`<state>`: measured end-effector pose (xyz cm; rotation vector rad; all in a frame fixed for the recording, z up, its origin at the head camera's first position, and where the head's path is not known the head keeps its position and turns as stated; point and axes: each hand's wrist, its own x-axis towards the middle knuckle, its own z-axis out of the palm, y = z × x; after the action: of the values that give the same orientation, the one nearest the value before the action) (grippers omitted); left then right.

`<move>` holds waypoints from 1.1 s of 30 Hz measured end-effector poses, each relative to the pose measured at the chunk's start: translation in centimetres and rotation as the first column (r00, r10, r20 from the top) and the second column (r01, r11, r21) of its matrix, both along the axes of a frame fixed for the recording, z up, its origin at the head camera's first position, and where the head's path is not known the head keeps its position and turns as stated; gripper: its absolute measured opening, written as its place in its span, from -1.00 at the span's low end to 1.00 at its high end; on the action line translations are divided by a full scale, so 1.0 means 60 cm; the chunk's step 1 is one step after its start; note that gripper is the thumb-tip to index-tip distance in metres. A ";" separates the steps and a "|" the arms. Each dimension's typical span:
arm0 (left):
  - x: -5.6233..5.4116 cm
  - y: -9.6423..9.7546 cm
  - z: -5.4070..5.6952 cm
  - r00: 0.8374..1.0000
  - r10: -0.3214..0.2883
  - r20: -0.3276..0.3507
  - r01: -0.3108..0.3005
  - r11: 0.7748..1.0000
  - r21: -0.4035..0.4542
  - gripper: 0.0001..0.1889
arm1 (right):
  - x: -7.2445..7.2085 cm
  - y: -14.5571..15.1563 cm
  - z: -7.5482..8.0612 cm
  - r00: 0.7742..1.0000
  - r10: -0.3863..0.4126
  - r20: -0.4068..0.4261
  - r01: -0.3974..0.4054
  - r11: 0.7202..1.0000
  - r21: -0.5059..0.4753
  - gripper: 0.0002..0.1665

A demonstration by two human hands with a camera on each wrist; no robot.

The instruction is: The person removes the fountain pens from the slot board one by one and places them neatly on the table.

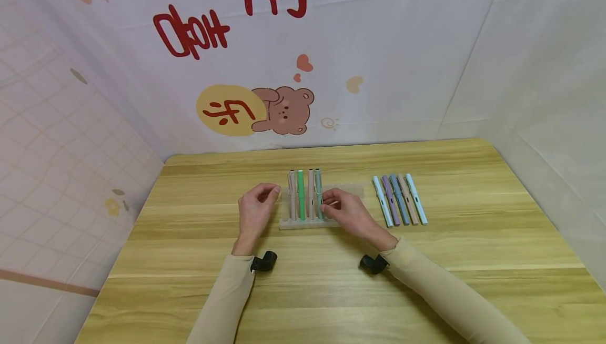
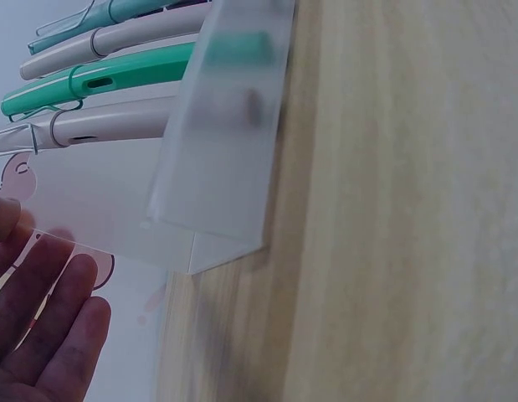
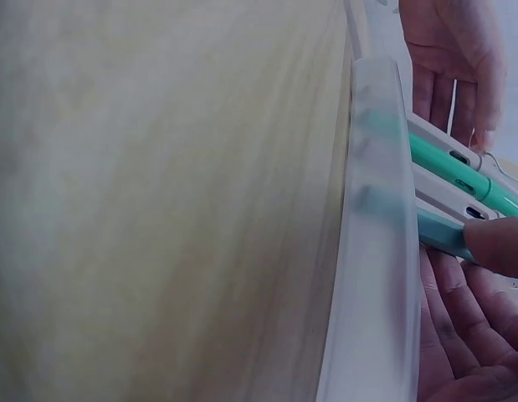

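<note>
the translucent pen stand (image 1: 303, 224) stood at the centre of the frame on the bench (image 1: 303, 291). left hand (image 1: 255, 210): thumb and fingertips appeared to pinch the stand's left edge. right hand (image 1: 347, 212): thumb and fingers grasped the teal pen (image 1: 319, 186), the foot of which sat behind the front rail.

loaded in the stand, left of the teal pen, were a pinkish-grey pen (image 1: 293, 196), a green pen (image 1: 301, 196) and a second pinkish-grey pen (image 1: 311, 194). right of centre on the bench lay a pale blue pen (image 1: 382, 202), a purple pen (image 1: 391, 201), a blue pen (image 1: 400, 200), a beige pen (image 1: 408, 200) and a second pale blue pen (image 1: 416, 199), side by side.

step in hand, as judged: seating the fourth pen while the left side steadied the stand. the next move appeared to call for confirming the seat, releasing the teal pen, then reaching right to the row.
</note>
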<state>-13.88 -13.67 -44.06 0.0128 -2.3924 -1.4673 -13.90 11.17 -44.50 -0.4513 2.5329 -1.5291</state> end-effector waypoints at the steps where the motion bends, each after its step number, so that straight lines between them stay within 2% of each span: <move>1: 0.000 0.000 0.000 1.000 0.001 0.000 -0.001 1.000 -0.002 -0.85 | 0.000 0.000 0.000 1.000 -0.002 0.002 0.002 1.000 -0.001 -0.72; 15: -0.001 0.000 -0.001 1.000 0.003 -0.005 -0.003 1.000 -0.017 -0.85 | 0.002 0.001 0.001 1.000 -0.025 0.010 0.025 0.999 -0.022 -0.75; 33: -0.004 -0.002 0.000 1.000 0.004 -0.005 -0.004 1.000 -0.021 -0.85 | 0.001 0.006 0.008 0.997 -0.064 -0.052 0.061 0.996 -0.057 -0.75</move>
<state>-14.12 -13.77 -44.04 0.0090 -2.4029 -1.4384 -13.82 11.51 -44.03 -0.4289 2.5734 -1.6346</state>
